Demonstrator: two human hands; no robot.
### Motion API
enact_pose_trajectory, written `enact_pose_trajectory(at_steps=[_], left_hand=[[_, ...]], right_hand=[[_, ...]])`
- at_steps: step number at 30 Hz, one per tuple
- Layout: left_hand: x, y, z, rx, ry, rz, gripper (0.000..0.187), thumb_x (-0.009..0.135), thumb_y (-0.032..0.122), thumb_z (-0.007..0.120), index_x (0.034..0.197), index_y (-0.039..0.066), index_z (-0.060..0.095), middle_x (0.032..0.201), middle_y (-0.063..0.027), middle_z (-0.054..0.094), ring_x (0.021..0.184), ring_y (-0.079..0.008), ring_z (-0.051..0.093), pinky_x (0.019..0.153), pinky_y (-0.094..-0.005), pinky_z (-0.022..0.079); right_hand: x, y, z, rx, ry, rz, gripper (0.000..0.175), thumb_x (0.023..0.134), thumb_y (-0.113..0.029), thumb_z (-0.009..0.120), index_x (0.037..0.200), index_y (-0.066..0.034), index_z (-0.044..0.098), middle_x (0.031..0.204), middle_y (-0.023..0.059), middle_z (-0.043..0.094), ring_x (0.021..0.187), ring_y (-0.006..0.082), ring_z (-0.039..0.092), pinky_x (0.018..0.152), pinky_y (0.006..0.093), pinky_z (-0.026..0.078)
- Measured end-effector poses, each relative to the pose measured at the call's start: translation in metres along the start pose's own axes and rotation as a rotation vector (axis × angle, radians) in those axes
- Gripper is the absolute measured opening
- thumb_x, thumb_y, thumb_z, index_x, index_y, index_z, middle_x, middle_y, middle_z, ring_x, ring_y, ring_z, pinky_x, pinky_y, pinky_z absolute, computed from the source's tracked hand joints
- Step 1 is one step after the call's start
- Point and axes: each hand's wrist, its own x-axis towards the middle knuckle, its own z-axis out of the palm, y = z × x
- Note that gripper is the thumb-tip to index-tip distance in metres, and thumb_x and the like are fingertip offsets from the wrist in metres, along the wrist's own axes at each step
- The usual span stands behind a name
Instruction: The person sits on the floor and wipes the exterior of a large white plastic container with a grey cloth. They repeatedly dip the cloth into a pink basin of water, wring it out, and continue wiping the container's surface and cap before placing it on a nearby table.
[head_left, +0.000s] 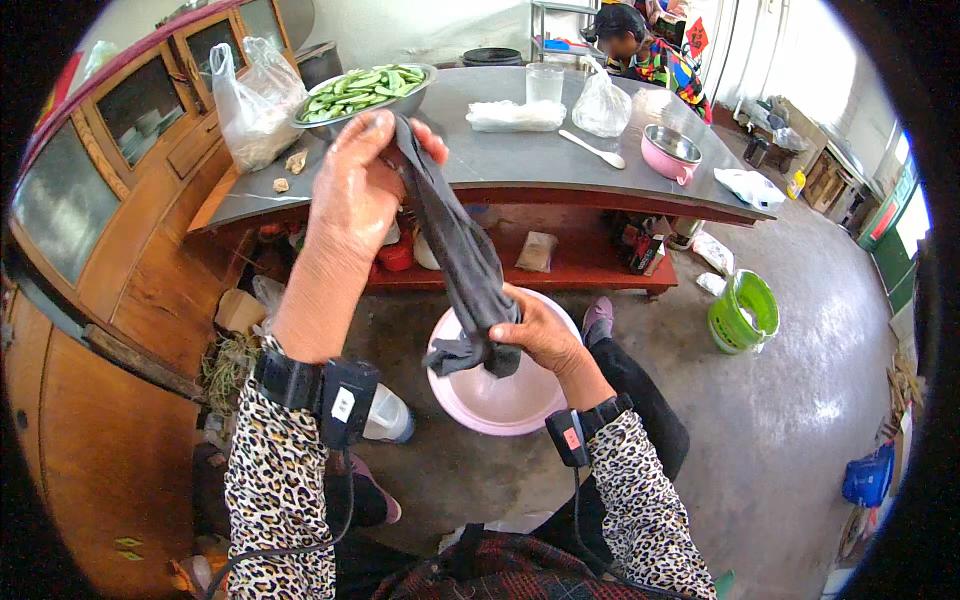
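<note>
A dark grey cloth (457, 247), long and bunched, is stretched slantwise between my two hands. My left hand (367, 172), raised in front of the table, grips its upper end. Lower down and to the right, my right hand (544, 330) is closed around the cloth near its bottom, where loose ends hang. Beneath the cloth a pink plastic basin (450, 405) stands on the floor between my feet; its bottom looks wet or pale, and I cannot tell how much water it holds. My left hand looks wet.
On the grey table (510, 161) are a metal bowl of green pods (360, 94), plastic bags (259, 105), a white spoon (592, 148) and a pink cup (670, 154). A green bucket (742, 311) stands right; a translucent container (390, 416) is beside the basin. Another person (649, 52) is behind the table.
</note>
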Motion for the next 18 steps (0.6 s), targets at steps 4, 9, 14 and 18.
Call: enact_pose_trajectory(at_steps=[4,9,14,18], left_hand=[[0.019,0.023,0.004,0.0,-0.038,0.102,0.013,0.086,0.012,0.055,0.087,0.0,0.053,0.082,-0.0169,0.058,0.08,-0.0312,0.06,0.079,-0.0449,0.049],[0.003,0.014,-0.029,-0.04,0.04,0.119,0.02,0.086,0.016,0.056,0.093,-0.002,0.05,0.087,-0.0143,0.057,0.085,-0.0282,0.057,0.084,-0.0443,0.047],[-0.049,-0.039,-0.088,0.447,0.228,-0.32,0.011,0.079,0.012,0.059,0.086,0.004,0.055,0.086,-0.0097,0.06,0.083,-0.0229,0.058,0.077,-0.0371,0.048],[-0.096,-0.1,-0.101,1.417,0.196,-0.402,0.041,0.069,0.015,0.07,0.105,0.003,0.054,0.1,-0.0118,0.06,0.089,-0.0247,0.059,0.081,-0.0345,0.047]], right_hand=[[0.005,-0.012,-0.006,-0.16,-0.049,-0.005,0.078,0.063,-0.018,0.08,0.128,-0.0013,0.041,0.111,0.0028,0.055,0.1,0.0124,0.05,0.093,0.0262,0.036],[0.009,-0.004,-0.021,-0.41,0.116,0.068,0.05,0.067,-0.008,0.074,0.113,-0.0015,0.055,0.098,0.0025,0.06,0.088,0.0113,0.054,0.083,0.0251,0.041],[0.014,0.007,-0.034,0.056,0.414,-0.203,0.039,0.074,0.0,0.064,0.111,0.0011,0.054,0.1,0.0039,0.06,0.09,0.0126,0.057,0.084,0.0266,0.044],[0.014,0.002,-0.038,0.2,0.46,-0.248,0.034,0.071,0.003,0.063,0.103,-0.0007,0.056,0.096,0.0036,0.059,0.088,0.013,0.056,0.084,0.0263,0.042]])
